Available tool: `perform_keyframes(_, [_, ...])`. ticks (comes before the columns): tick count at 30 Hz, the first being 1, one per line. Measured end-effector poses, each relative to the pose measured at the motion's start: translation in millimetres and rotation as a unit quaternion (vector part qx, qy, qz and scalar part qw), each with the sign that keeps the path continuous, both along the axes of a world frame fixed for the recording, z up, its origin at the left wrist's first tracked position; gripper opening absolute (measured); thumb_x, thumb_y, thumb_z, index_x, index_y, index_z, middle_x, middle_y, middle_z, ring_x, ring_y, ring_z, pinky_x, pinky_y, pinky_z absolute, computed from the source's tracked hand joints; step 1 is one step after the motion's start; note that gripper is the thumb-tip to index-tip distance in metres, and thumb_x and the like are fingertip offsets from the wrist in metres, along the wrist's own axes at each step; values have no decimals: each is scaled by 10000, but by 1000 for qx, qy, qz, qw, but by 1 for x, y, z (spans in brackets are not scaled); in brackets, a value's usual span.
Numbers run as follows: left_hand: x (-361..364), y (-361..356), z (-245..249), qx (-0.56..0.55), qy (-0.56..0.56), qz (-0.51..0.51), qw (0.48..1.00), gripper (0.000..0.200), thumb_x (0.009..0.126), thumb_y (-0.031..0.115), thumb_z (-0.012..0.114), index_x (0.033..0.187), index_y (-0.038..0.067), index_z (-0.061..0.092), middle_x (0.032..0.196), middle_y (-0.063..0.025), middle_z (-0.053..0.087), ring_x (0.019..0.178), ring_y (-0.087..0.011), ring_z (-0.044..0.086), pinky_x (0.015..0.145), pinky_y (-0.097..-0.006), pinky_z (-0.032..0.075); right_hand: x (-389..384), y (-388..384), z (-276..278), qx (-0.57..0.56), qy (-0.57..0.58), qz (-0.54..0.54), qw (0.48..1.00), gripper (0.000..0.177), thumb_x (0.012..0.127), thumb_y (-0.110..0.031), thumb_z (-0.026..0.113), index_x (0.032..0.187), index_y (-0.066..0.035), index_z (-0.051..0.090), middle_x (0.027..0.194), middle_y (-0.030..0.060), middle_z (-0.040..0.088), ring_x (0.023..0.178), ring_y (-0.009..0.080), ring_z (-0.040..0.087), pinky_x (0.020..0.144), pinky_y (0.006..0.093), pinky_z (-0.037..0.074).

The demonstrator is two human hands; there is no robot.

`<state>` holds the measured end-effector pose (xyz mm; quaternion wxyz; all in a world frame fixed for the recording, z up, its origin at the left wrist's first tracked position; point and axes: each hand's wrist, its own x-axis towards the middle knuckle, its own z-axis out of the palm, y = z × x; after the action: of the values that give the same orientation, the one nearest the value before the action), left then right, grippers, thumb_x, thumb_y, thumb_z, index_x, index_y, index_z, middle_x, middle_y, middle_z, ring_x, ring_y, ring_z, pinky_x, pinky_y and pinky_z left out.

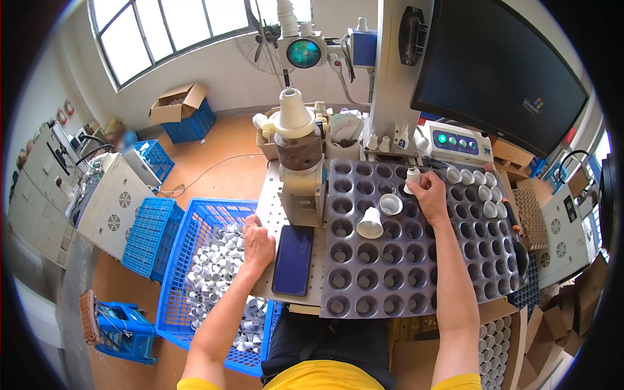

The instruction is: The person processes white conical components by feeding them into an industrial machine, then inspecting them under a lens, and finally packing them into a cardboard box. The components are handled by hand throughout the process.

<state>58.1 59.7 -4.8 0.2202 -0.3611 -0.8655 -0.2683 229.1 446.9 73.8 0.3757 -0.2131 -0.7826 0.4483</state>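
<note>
Your right hand (pixel 430 192) is closed around a small white cup (pixel 412 177), fingers clamped on it, right over the far edge of the grey tray (pixel 385 265). Your left hand (pixel 258 242) is down at the near rim of the blue crate (pixel 214 207), curled over the heap of white cups (pixel 214 270). From this angle you cannot tell whether it has gripped one or only rests on them.

By the look of it, the filling is at an early stage. A small cluster of cups (pixel 484 193) sits in the pockets at the tray's far right corner. One more cup (pixel 390 204) stands open end up near the middle of the far half, and another (pixel 370 224) lies tipped on its side just beside it. Every other pocket, including the whole near half and the left edge, is empty, and the crate holds plenty.

The cups are smooth, matte white plastic, short and tapered, hollow with a round mouth. The tray is dull grey moulded plastic with rows of deep round wells, each with a raised stub at its floor. The crate is hard blue plastic with lattice walls. A dark, glossy phone (pixel 292 260) lies flat on the perforated metal bench (pixel 268 209), between the tray's left edge and the crate.
</note>
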Motion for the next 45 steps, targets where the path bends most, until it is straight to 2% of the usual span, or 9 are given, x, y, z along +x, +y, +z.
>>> perform_keyframes(9, [-53, 6, 89, 169, -197, 20, 965, 274, 761, 136, 449, 764, -56, 645, 785, -244, 646, 796, -318, 626, 732, -430, 469, -2, 4, -4, -3, -3, -11, 1000, 418, 745, -160, 766, 624, -85, 374, 640, -16, 445, 626, 99, 352, 568, 275, 342])
perform_keyframes(15, [-107, 59, 206, 317, -124, -100, 935, 183, 779, 138, 443, 813, -18, 531, 938, -109, 618, 808, -168, 495, 798, -294, 401, -2, 9, 41, -285, -52, 40, 956, 238, 790, -223, 732, 803, -62, 556, 825, 38, 576, 757, 136, 557, 692, 279, 464])
perform_keyframes(24, [-49, 125, 289, 342, -319, -155, 870, 193, 769, 112, 456, 812, -4, 603, 974, -161, 464, 909, -266, 489, 840, -326, 395, -41, -51, 164, -146, 63, 175, 972, 226, 807, -231, 709, 806, -54, 570, 817, 25, 565, 771, 118, 539, 762, 276, 463])
perform_keyframes(27, [-71, 137, 269, 322, -311, -207, 870, 152, 761, 121, 553, 731, 92, 699, 845, -144, 529, 956, -239, 432, 906, -354, 350, -71, -92, 192, -86, 102, 195, 972, 239, 804, -238, 717, 747, -58, 570, 744, 11, 556, 702, 98, 514, 682, 263, 443])
perform_keyframes(29, [-62, 123, 270, 119, 82, -68, 987, 127, 741, 139, 594, 672, 108, 696, 753, -97, 576, 911, -228, 428, 890, -349, 358, -90, -120, 199, -24, 99, 184, 978, 255, 801, -231, 729, 708, -57, 567, 687, 1, 543, 651, 88, 494, 615, 261, 421])
perform_keyframes(32, [-64, 72, 281, 112, 154, -22, 982, 131, 698, 155, 610, 588, 139, 680, 675, 0, 610, 860, -216, 445, 861, -334, 356, -115, -162, 188, -11, 101, 204, 974, 307, 800, -225, 748, 654, -58, 535, 622, -15, 504, 598, 78, 451, 552, 268, 386])
perform_keyframes(36, [-112, -17, 224, 221, -4, -118, 968, 213, 703, 81, 516, 524, 106, 631, 624, -96, 596, 665, -254, 516, 708, -353, 381, -135, -174, 149, 17, 127, 203, 971, 361, 807, -246, 751, 647, -54, 490, 607, -16, 452, 593, 81, 408, 542, 264, 373])
perform_keyframes(42, [-112, -88, 77, 199, -149, 103, 963, 265, 752, 147, 425, 628, 17, 620, 752, -200, 634, 806, -271, 552, 779, -388, 425, -115, -155, 143, 78, 115, 234, 962, 307, 812, -261, 715, 749, -2, 563, 821, 134, 663, 744, 201, 602, 692, 325, 477])
perform_keyframes(45, [-72, -75, 33, 117, -150, 59, 980, 201, 703, 66, 460, 688, -40, 630, 721, -234, 631, 707, -359, 615, 684, -436, 469, -50, -131, 126, 242, -150, 224, 932, 370, 783, -332, 721, 920, -1, 626, 1013, 193, 671, 913, 297, 648, 825, 380, 494])
